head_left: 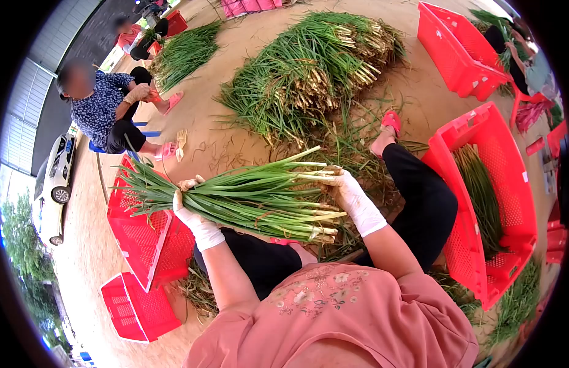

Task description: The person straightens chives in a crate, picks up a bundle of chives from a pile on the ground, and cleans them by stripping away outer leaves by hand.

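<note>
Bundle of chives [254, 199], held crosswise in front of the pink embroidered shirt [333, 313], as I view it through the head camera. Leaf tips point left; pale stem ends point right, the lowest of them fanned slightly apart.

Left hand [191, 207]: closed around the leafy part, thumb on the near side, in a thin whitish glove. Right hand [342, 187]: grasping the bundle near the upper pale stem ends, similarly gloved; I cannot tell the exact placement of its fingers, which the stems partly hide.

Surroundings: beyond the bundle, a large heap of chives [315, 67] lies on the brown ground [235, 67], its cut ends mostly facing right. Loose leaves are scattered between this heap and the wearer's dark-trousered legs [422, 202]. To the right of the legs stands a tall-walled red crate [447, 147] with upright-sided mesh, a sheaf of chives [480, 190] lying inside it. A second red crate [459, 52] stands at the far right. On the near left I see a mesh-walled crate [140, 306], just beside further red crates [137, 230]. At the left, a seated person in a patterned blue shirt [100, 107] faces the work area; behind, a smaller heap of chives [186, 55].
</note>
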`<action>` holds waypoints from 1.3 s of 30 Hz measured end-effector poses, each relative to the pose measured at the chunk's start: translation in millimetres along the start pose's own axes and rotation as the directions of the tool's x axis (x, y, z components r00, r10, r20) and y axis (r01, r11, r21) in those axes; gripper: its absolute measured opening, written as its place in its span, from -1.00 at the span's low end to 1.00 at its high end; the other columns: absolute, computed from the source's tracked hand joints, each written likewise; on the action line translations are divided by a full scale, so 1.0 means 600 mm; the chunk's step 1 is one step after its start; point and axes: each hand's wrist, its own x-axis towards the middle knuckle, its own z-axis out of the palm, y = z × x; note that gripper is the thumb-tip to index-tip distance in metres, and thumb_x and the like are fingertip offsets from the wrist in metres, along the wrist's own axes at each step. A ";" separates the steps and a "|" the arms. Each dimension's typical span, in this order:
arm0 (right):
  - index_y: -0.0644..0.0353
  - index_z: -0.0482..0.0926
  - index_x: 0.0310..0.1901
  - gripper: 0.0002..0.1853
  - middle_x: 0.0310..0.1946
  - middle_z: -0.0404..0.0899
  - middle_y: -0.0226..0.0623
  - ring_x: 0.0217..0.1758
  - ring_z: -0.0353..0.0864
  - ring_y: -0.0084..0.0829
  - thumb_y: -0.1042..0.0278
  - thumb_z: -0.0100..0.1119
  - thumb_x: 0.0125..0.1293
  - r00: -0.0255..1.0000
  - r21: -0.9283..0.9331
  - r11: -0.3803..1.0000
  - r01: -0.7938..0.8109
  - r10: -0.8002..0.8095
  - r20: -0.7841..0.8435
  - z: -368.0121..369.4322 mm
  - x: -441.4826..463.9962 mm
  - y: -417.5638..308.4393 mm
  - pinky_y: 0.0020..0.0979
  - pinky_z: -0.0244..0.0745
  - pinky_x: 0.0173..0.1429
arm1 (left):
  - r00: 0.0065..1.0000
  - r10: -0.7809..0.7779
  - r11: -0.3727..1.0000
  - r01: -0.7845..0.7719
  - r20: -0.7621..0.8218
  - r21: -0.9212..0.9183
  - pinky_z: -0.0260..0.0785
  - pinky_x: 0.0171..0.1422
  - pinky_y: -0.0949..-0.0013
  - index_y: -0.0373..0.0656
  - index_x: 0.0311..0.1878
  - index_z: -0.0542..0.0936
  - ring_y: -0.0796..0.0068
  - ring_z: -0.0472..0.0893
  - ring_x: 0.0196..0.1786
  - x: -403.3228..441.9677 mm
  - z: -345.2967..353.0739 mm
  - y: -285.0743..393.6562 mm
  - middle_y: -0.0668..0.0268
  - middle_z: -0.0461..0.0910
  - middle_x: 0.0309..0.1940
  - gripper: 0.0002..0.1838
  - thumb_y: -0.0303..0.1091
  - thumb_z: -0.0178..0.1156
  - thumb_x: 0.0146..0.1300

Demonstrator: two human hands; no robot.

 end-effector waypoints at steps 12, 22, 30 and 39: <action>0.29 0.50 -0.12 -0.71 -0.36 0.54 -0.34 -0.28 0.50 -0.44 0.24 0.07 0.25 0.977 -0.382 0.923 0.045 -0.120 -0.175 -0.059 -0.022 -0.025 -0.48 0.38 -0.13 | 0.993 0.059 0.998 -0.060 -0.106 -0.004 0.24 0.18 0.18 -0.19 -0.38 0.45 0.43 0.49 -0.26 0.004 0.002 -0.009 0.35 0.48 -0.46 -0.88 -0.35 0.11 0.08; 0.18 0.57 -0.14 -0.70 -0.28 0.59 -0.15 -0.19 0.58 -0.24 0.32 0.22 0.05 0.925 -0.919 0.143 0.368 -0.153 0.347 0.019 0.000 -0.016 -0.41 0.45 -0.08 | 0.972 -0.134 0.991 0.137 -0.192 0.002 0.24 0.18 0.12 -0.20 -0.45 0.47 0.36 0.49 -0.31 0.010 0.028 -0.024 0.30 0.48 -0.52 -0.90 -0.38 0.12 0.03; 0.30 0.54 -0.15 -0.82 -0.33 0.59 -0.29 -0.30 0.52 -0.55 0.47 0.00 0.27 0.982 -0.853 0.486 0.191 -0.100 0.163 0.025 -0.006 -0.012 -0.55 0.43 -0.18 | 0.988 -0.100 0.990 0.110 -0.119 0.086 0.22 0.21 0.15 -0.21 -0.43 0.47 0.37 0.49 -0.29 0.010 0.036 -0.005 0.30 0.49 -0.47 -0.88 -0.36 0.11 0.06; 0.29 0.53 -0.11 -0.72 -0.38 0.54 -0.48 -0.42 0.41 -0.68 0.27 0.06 0.28 0.983 -0.616 0.785 -0.068 0.158 0.092 0.010 -0.018 -0.027 -0.62 0.35 -0.28 | 0.992 -0.075 0.995 0.081 -0.103 0.050 0.23 0.19 0.16 -0.21 -0.42 0.46 0.38 0.49 -0.29 0.013 0.025 -0.003 0.29 0.48 -0.46 -0.87 -0.35 0.12 0.07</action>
